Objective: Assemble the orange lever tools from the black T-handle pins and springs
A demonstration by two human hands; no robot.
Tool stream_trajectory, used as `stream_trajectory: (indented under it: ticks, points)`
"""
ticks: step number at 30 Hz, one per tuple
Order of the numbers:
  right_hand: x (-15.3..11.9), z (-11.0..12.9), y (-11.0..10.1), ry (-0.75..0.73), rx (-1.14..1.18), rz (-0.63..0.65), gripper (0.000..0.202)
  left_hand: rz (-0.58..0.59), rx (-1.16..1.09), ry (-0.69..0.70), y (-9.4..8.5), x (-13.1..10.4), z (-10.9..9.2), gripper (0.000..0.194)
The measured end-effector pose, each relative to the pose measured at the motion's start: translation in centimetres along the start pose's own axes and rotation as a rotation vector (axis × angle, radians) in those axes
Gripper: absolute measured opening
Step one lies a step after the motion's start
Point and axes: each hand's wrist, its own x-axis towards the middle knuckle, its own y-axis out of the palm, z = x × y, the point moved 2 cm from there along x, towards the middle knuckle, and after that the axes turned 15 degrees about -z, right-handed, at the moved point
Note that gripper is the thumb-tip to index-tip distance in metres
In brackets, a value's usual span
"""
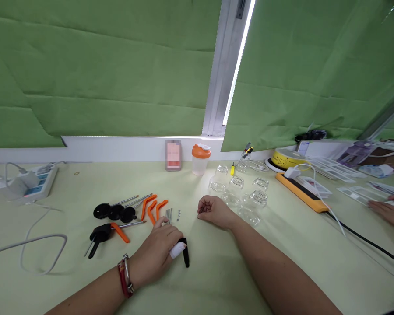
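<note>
My left hand (159, 247) is palm-down low on the table, with something white wrapped round its thumb. A bent black plastic part (186, 256) sticks out from under that thumb, and the fingers curl round it. Thin metal pins (169, 214) lie just beyond the left fingertips, beside a short row of tiny metal pieces (178, 215). Close to the table, my right hand (216, 211) is closed in a pinch; whatever its fingertips hold is too small to name. Left of my hands lie orange bent handles (151, 210) and black round-headed parts with metal rods (121, 213).
Upturned clear glass jars (235, 186) stand right of my right hand. Behind are an orange-lidded cup (201, 159) and a small upright pinkish panel (173, 155). An orange power strip (302, 192) and its cable lie right, near another person's hand (389, 212). A white power strip (44, 186) is left.
</note>
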Motion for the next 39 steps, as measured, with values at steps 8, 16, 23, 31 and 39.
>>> stream_trajectory:
  ticks: [8, 16, 23, 31, 39]
  points:
    - [0.4, -0.6, -0.4, 0.016, -0.078, -0.055, 0.017, 0.031, 0.009, -0.015, 0.0, 0.0, -0.1, 0.018]
    - [0.1, -0.4, -1.6, 0.057, -0.255, 0.111, 0.010, 0.044, 0.015, -0.020, 0.1, 0.1, 0.1, 0.018]
    - [-0.3, 0.2, -1.6, 0.039, -0.350, 0.203, 0.018, 0.034, 0.004, -0.019, 0.1, 0.0, 0.1, 0.018]
    - [-0.4, 0.9, -1.9, 0.034, -0.409, 0.190, 0.034, 0.019, -0.017, -0.027, 0.0, 0.0, -0.1, 0.015]
    - [-0.5, 1.2, -2.0, 0.047, -0.400, 0.178, 0.043, -0.007, -0.025, -0.001, 0.1, -0.1, 0.1, 0.015]
